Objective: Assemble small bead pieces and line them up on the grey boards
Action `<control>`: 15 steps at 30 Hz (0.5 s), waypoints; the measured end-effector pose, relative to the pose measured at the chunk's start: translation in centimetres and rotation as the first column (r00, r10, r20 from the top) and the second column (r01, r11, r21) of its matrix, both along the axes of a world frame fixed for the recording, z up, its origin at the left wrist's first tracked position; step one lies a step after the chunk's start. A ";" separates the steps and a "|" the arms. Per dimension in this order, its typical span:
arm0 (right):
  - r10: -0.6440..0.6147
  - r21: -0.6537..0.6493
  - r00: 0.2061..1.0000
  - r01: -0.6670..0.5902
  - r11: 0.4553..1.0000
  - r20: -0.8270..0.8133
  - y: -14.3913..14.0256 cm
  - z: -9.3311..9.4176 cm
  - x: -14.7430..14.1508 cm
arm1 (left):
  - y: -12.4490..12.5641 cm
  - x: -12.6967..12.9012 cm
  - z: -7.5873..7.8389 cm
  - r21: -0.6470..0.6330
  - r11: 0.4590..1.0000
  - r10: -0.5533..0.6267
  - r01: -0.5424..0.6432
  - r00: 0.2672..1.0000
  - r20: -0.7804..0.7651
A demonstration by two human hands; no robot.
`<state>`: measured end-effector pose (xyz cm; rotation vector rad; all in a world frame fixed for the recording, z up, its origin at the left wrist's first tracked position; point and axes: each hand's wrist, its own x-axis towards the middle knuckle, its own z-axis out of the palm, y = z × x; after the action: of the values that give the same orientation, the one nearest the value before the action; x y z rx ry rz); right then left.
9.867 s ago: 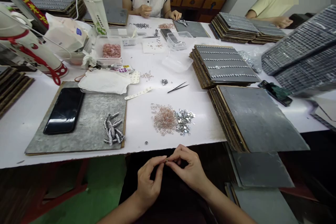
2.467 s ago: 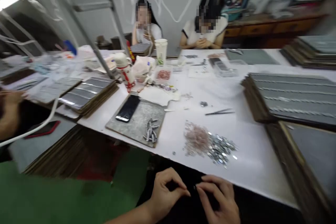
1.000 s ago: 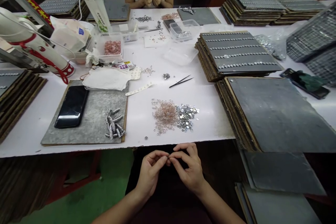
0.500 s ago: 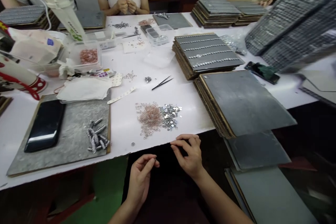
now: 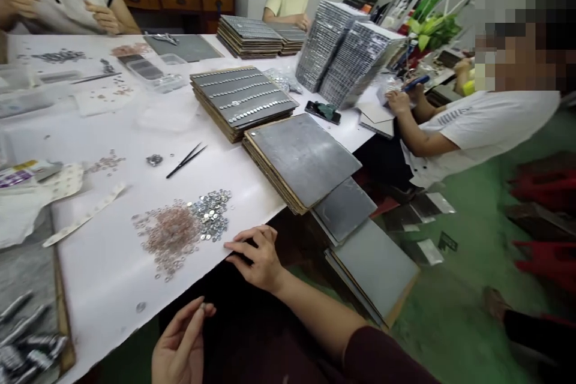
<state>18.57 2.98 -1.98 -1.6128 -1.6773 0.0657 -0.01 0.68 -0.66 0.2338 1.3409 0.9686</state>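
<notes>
Below the table's front edge, my left hand (image 5: 182, 342) pinches thumb and forefinger together. A tiny greyish bit shows at the fingertips, too small to name. My right hand (image 5: 256, 259) rests at the table edge, its thumb and forefinger a little apart with nothing visible between them. Just beyond it lies a heap of small shiny silver discs (image 5: 212, 216). This heap runs into a pile of small copper-coloured rings (image 5: 173, 231) on its left. One single silver disc (image 5: 141, 307) lies near the edge, closer to my left hand.
Black tweezers (image 5: 185, 161) and a small metal cluster (image 5: 154, 159) lie behind the piles. Stacked grey boards (image 5: 306, 159) overhang the table at right, beside a stack with rows of discs (image 5: 243, 93). Silver metal parts (image 5: 27, 342) sit at lower left. Co-workers sit around the table.
My view has turned to the right, bringing a co-worker in white and the green floor into sight. Both hands keep nearly the same poses near the table edge.
</notes>
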 end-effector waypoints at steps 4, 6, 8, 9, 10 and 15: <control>0.005 -0.015 0.999 -0.006 1.000 -0.054 -0.1 -0.2 -0.4 | -0.2 0.0 -0.1 0.018 1.000 -0.017 0.018 0.999 -0.051; 0.014 -0.042 0.996 -0.017 0.999 -0.089 -0.2 0.1 -0.5 | -0.4 -0.2 -0.2 0.034 0.999 -0.031 0.034 0.997 -0.066; 0.040 -0.058 0.989 -0.048 0.997 -0.140 -0.3 0.6 -0.6 | -0.6 -0.4 -0.4 0.048 0.998 -0.039 0.042 0.997 -0.074; 0.066 -0.061 0.983 -0.077 0.995 -0.172 -0.4 0.9 -0.7 | -0.7 -0.5 -0.5 0.054 0.998 -0.040 0.044 0.996 -0.075; 0.102 -0.056 0.973 -0.115 0.992 -0.206 -0.5 1.2 -0.8 | -0.8 -0.5 -0.6 0.062 0.997 -0.037 0.042 0.996 -0.076; 0.262 0.003 0.884 -0.283 0.959 -0.388 -1.3 2.1 -2.0 | -1.0 -0.4 -0.8 0.124 0.992 -0.016 0.023 0.998 -0.057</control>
<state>16.54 1.71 0.10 -1.2850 -1.5837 0.5415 -0.38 -0.29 -1.45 0.3713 1.3280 1.0375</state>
